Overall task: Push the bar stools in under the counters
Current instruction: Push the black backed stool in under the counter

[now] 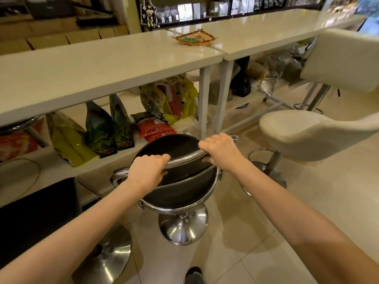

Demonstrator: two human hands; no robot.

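Observation:
A black bar stool with a chrome frame and round chrome base stands on the tiles just in front of the cream counter. My left hand grips the left part of its chrome backrest rail. My right hand grips the rail's right part. A cream bar stool stands out on the floor at the right, and a second cream stool stands behind it by the right counter. Another black stool is at the lower left, its chrome base showing.
Under the counter a low shelf holds several bags. White counter legs stand just ahead of the black stool. A woven tray lies on the counter. My shoe shows at the bottom edge.

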